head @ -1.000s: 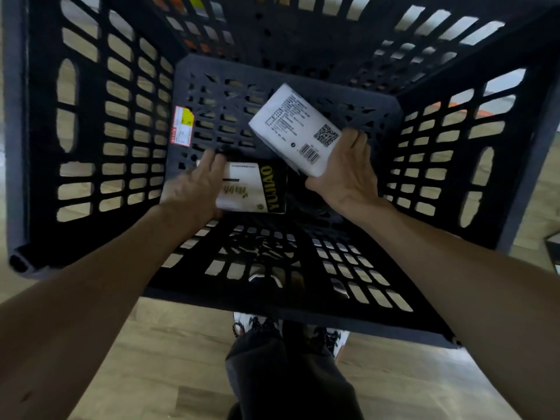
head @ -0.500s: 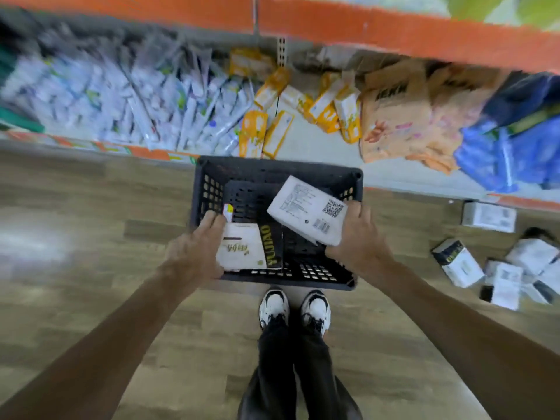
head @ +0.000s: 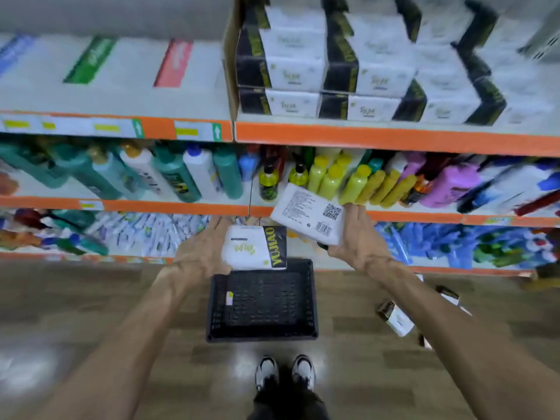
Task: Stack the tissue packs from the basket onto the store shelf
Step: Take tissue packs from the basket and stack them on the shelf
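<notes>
In front of me stands a white shelving unit with orange front edges (head: 394,139), several tiers high. On my left its top tier carries white cartons with green and red stripes (head: 91,60), above a strip of white-and-yellow price labels (head: 106,127). The tier beneath holds teal and white plastic bottles (head: 169,174), then yellow bottles (head: 354,183) and purple bottles (head: 448,186) further right, all blurred. Blue packets (head: 424,241) fill the lowest tier I can make out. The brown wood-pattern floor (head: 91,313) shows a pale glare patch (head: 27,368) at lower left.
</notes>
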### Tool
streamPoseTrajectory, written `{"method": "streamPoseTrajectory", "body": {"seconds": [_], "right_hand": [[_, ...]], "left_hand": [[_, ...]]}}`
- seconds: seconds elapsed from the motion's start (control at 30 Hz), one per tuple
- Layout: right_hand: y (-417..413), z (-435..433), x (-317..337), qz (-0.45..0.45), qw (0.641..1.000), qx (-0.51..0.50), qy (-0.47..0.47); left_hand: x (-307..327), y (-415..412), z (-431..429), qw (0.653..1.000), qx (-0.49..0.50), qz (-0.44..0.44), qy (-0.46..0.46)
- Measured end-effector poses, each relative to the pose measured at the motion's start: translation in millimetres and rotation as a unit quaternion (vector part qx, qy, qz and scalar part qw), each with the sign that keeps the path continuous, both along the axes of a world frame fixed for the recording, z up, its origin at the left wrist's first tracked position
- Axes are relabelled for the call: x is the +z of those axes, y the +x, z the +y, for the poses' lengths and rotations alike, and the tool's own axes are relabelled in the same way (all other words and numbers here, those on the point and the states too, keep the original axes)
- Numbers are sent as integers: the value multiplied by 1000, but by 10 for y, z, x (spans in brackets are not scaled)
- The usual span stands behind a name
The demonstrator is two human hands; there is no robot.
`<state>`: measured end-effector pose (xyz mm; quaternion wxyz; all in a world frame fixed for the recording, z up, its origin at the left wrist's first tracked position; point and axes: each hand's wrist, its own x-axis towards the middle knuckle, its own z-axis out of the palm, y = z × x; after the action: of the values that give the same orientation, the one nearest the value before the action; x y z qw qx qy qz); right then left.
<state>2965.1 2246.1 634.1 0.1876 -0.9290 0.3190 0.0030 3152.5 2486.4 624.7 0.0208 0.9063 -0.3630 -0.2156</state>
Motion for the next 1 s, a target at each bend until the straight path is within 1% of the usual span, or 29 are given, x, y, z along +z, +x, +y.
{"method": "streamPoseTrajectory", "body": {"seconds": [0.1,0.13,0.2,0.23,0.37,0.47,0.53,0.63,0.7,0.77,0.9,1.0], "right_hand": [[-36,-216,515,-46,999,-2,-18],[-53,-293,668,-63,997,3,-38],[-99,-459,902,-75,994,2,-78],[-131,-532,1037,-74,994,-2,-82],[-313,-796,1518,-87,994,-10,-67],[-550,-1002,1884,-120,991,-24,-53],[-716,-1174,2069,-149,988,-24,-42],[-976,-1564,2172,-190,981,-28,-9],[-1142,-1965,2143,-202,978,-57,2],[-1298,-2414,2109,-196,978,-64,7],[-1552,-3227,2241,-207,975,-78,-11],[-1666,-3808,2283,-195,977,-71,-43]], "left_hand": [[488,44,-168,998,-17,8,-57],[633,63,-247,997,-24,10,-70],[900,79,-411,996,-35,0,-77],[1026,80,-497,996,-40,-5,-83],[1490,34,-868,992,-69,-6,-105],[1750,-30,-1215,990,-94,-21,-105],[1866,-112,-1478,987,-111,-8,-116],[1985,-308,-1931,984,-125,-9,-125],[2036,-472,-2284,982,-140,-27,-125],[2076,-643,-2652,979,-152,-41,-133],[2196,-883,-3390,967,-175,-82,-166],[2280,-981,-3880,966,-154,-100,-183]]}}
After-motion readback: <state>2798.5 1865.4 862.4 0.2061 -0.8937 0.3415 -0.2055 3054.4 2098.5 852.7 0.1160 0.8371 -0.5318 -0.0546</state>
